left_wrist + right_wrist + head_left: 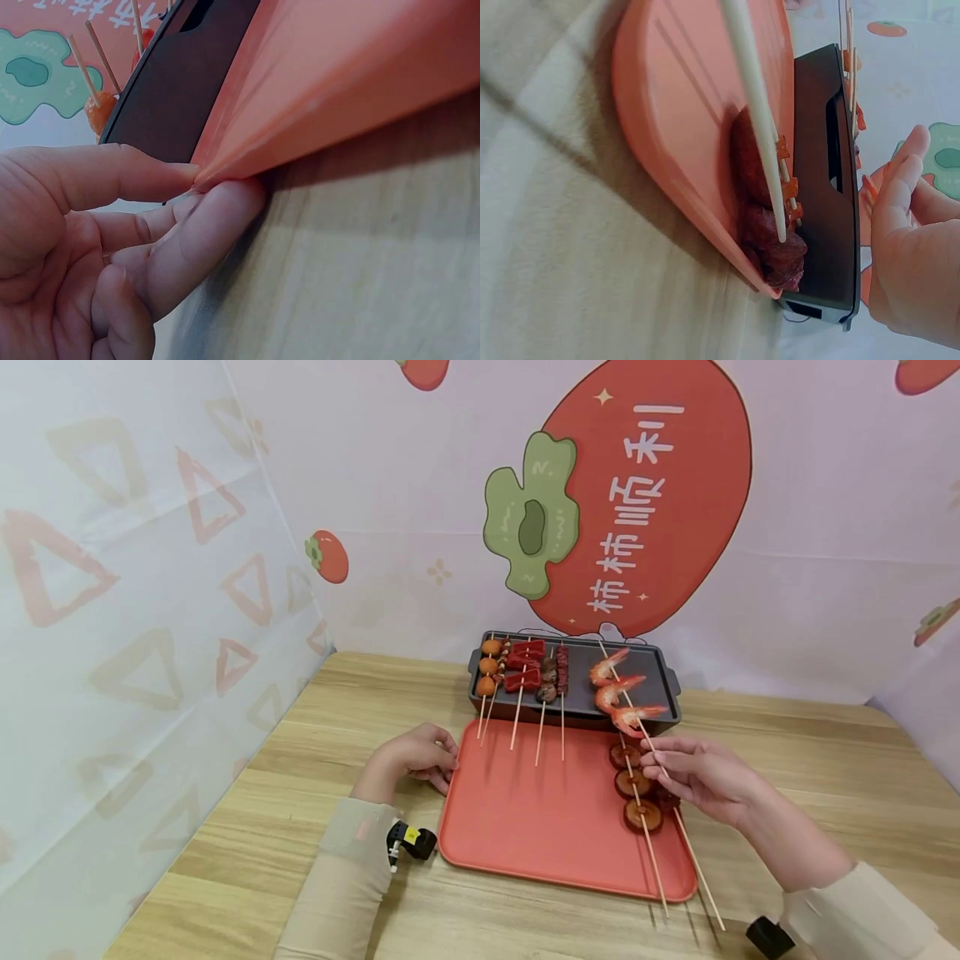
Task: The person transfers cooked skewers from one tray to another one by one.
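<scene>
My left hand (423,756) pinches the left rim of a coral-red tray (525,827) between thumb and fingers, as the left wrist view also shows. With its fingertips my right hand (701,774) holds the stick of a shrimp skewer (628,693). The three shrimp lie over the right part of a black grill (585,693), and the stick slants down past the tray's right edge. Beneath it on the tray lies a skewer of mushroom slices (642,816). A dark red piece (774,247) sits at the tray's edge, partly hidden by my right hand in the head view.
Several skewers lie on the grill's left half: orange balls (488,666), red pieces (522,679), brown balls (547,681) and dark red meat (562,670). Their sticks overhang the tray. Behind the wooden table (300,760) hangs a printed cloth (420,468).
</scene>
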The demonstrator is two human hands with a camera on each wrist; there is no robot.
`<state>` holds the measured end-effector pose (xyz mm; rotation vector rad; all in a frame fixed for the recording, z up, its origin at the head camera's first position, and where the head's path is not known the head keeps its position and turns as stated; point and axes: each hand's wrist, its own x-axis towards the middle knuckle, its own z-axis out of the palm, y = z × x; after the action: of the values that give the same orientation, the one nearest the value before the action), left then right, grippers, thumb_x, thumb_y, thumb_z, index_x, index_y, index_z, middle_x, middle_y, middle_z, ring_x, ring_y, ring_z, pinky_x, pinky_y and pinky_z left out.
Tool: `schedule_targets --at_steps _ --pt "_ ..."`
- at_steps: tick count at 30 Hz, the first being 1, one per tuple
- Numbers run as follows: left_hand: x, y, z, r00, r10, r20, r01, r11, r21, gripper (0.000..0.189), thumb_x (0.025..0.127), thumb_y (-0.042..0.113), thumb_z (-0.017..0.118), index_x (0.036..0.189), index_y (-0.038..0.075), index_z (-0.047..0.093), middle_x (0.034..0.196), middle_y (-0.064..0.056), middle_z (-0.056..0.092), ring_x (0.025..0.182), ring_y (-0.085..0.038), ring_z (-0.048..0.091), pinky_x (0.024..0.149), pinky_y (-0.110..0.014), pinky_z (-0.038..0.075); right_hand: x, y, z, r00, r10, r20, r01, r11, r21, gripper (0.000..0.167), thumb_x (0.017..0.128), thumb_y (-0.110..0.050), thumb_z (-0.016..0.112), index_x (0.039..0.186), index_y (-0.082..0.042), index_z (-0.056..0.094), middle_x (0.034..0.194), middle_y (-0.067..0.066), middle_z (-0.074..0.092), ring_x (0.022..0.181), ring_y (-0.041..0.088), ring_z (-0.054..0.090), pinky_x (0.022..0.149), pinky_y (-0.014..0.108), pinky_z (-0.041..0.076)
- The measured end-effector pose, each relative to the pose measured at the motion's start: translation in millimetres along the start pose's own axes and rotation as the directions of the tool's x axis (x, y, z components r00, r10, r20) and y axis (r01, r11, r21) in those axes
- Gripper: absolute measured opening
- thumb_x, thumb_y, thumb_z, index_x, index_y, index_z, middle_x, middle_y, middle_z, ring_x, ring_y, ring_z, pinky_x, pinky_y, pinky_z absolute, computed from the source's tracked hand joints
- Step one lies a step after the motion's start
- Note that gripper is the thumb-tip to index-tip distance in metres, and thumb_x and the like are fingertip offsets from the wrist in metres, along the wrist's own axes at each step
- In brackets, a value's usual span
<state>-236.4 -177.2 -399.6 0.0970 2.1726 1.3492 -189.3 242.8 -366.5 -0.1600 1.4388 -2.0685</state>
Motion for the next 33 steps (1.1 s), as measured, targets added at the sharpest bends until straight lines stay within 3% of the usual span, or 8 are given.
schedule_targets --at_steps 3,10,14,19,26,33 --pt "0.2 0.3 -0.1 1.000 -0.001 0.002 0.001 1.000 0.003 0.010 0.093 -0.002 0.056 0.101 -0.008 0.058 0.069 -0.008 0.061 0.050 -0.014 0.065 0.042 -0.019 0.044 -3.6 3 -1 1.000 -0.007 0.021 0.007 1.000 0.011 0.025 0.105 -0.003 0.044 0.111 -0.010 0.068 0.100 0.004 0.074 0.092 0.011 0.073 0.083 0.017 0.058" --pt "1.3 0.0 -0.5 1.000 -0.001 0.010 0.001 1.000 -0.006 0.010 0.093 -0.004 0.056 0.101 -0.009 0.057 0.071 -0.009 0.061 0.052 -0.015 0.066 0.053 -0.027 0.058 -11.2 6 -1 0.996 0.002 0.084 -0.006 0.999 0.048 0.028 0.104 -0.002 0.044 0.113 -0.010 0.069 0.098 0.001 0.073 0.089 0.008 0.071 0.082 0.017 0.057" --pt "0.8 0.1 -0.5 1.000 -0.001 0.015 0.001 1.000 -0.010 0.010 0.093 -0.004 0.056 0.101 -0.009 0.057 0.072 -0.009 0.061 0.052 -0.015 0.066 0.056 -0.030 0.060 -15.2 7 1 0.992 0.017 0.125 -0.027 0.996 0.086 0.027 0.105 -0.003 0.043 0.115 -0.010 0.067 0.101 0.001 0.073 0.091 0.008 0.070 0.083 0.017 0.057" --pt "-0.8 3.3 -0.3 1.000 -0.006 0.013 0.006 1.000 0.001 0.008 0.094 -0.003 0.056 0.101 -0.007 0.058 0.073 -0.009 0.063 0.052 -0.015 0.066 0.055 -0.028 0.059 -22.3 9 5 0.982 0.026 0.187 -0.043 0.995 0.092 0.030 0.106 -0.002 0.038 0.119 -0.008 0.064 0.103 0.002 0.072 0.093 0.009 0.069 0.083 0.018 0.057" --pt "1.9 2.0 -1.2 1.000 -0.013 0.011 0.013 1.000 0.019 0.007 0.095 -0.001 0.057 0.100 -0.004 0.059 0.075 -0.009 0.065 0.052 -0.014 0.066 0.048 -0.021 0.052 -36.7 19 6 0.980 0.083 0.180 -0.102 0.990 0.096 0.028 0.106 -0.003 0.039 0.121 -0.010 0.062 0.106 0.002 0.071 0.094 0.008 0.069 0.085 0.019 0.057" --pt "1.7 0.7 -0.5 1.000 -0.014 0.004 0.014 1.000 0.011 0.007 0.094 -0.002 0.057 0.099 -0.005 0.059 0.074 -0.009 0.065 0.052 -0.014 0.066 0.048 -0.021 0.052 -46.0 29 7 0.973 0.104 0.208 -0.128 0.986 0.106 0.030 0.106 -0.001 0.037 0.122 -0.010 0.061 0.108 0.003 0.071 0.096 0.009 0.069 0.087 0.019 0.057"
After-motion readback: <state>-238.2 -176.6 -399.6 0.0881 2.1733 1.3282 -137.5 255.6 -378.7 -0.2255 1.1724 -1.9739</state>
